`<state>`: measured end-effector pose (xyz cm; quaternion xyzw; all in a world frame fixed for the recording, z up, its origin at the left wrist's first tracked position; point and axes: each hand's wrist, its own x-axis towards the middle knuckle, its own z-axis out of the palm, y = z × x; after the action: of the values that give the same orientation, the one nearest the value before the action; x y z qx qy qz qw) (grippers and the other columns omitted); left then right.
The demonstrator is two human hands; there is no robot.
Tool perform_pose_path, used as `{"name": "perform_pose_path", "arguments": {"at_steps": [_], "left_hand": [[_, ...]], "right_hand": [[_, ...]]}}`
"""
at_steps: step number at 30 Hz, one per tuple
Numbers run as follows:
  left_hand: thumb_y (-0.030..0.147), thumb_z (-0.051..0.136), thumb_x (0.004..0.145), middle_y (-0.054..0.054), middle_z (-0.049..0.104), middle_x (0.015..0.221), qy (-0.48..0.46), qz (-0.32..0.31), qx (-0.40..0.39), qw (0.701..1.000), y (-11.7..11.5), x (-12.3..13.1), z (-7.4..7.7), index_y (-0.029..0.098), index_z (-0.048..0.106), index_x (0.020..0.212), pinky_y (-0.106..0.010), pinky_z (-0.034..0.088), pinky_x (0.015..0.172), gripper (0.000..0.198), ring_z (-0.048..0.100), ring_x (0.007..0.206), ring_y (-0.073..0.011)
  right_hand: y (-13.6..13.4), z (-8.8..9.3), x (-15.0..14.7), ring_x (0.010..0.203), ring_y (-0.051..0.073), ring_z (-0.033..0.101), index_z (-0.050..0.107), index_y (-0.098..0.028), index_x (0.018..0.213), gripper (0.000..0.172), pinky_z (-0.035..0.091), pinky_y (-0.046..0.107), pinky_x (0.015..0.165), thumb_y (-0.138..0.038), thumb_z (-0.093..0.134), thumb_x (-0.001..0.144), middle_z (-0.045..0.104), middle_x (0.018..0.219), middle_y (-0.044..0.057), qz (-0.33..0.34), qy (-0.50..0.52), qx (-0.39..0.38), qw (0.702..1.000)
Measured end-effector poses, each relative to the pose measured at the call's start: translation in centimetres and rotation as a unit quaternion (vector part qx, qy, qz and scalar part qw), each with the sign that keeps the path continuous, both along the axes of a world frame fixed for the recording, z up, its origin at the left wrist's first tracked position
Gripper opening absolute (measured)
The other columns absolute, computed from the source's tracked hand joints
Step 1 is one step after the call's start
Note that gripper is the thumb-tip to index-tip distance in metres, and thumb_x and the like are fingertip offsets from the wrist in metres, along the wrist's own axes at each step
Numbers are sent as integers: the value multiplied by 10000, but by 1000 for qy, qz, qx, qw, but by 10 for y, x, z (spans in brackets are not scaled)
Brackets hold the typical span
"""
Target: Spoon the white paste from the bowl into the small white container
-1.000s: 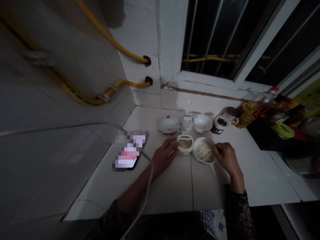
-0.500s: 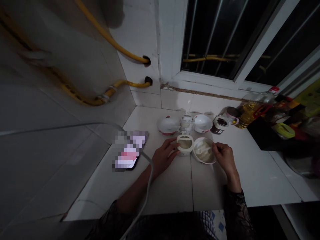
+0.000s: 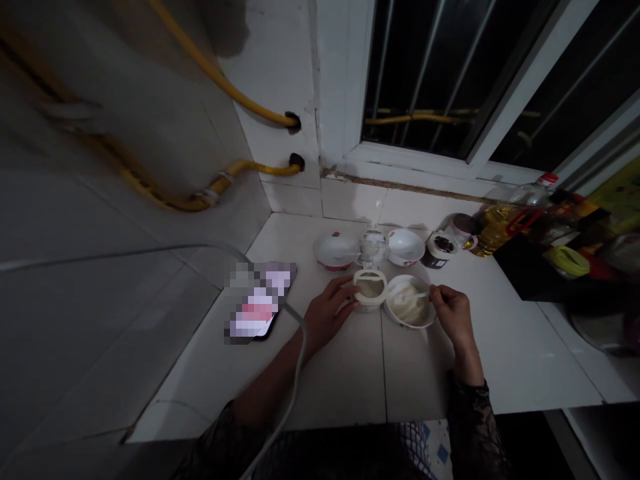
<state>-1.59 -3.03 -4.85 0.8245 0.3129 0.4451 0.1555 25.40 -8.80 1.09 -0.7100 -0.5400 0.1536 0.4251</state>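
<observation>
My left hand (image 3: 325, 313) curls around the side of a small white round container (image 3: 371, 289) with a pale filling, on the white tiled counter (image 3: 345, 380). My right hand (image 3: 451, 313) is closed on a thin white spoon (image 3: 413, 295) whose end lies over a white bowl (image 3: 410, 309) of pale, dough-like food, right beside the container.
Behind stand two white bowls (image 3: 336, 249) (image 3: 406, 246), a clear glass jar (image 3: 373, 247) and a dark jar (image 3: 439, 249). An oil bottle (image 3: 505, 217) and clutter sit at the right. A phone (image 3: 260, 301) with a white cable lies left. Yellow pipes run along the wall.
My right hand shifted slightly up and in, and the spoon now lies across the bowl of pale food. My left hand stayed on the container.
</observation>
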Motion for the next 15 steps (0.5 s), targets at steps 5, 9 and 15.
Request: {"name": "perform_pose_path", "arguments": {"at_steps": [5,9,15], "left_hand": [[249,520,953,-116,574,1251,-1,2,12,1000,0,0,1,205,563,1127,-279,594,763,185,682,886,-142],[258,510,958,-111,574,1253,-3,3,8,1000,0,1,0,210,560,1129,-284,596,756,185,681,892,-144],[264,505,959,-112,573,1257,-5,-2,2,1000,1,1,0,212,554,1136,-293,600,758,191,679,821,-126]], "right_hand": [[2,-2,3,458,91,326,522,-182,490,423,261,236,453,-543,516,712,375,450,-38,-44,36,-8,998],[3,-3,5,439,88,310,529,-186,479,426,270,246,450,-552,538,697,369,432,-45,-64,78,4,995],[1,9,-15,445,101,338,521,-200,538,438,287,253,461,-540,510,812,395,445,-45,-73,66,99,990]]}}
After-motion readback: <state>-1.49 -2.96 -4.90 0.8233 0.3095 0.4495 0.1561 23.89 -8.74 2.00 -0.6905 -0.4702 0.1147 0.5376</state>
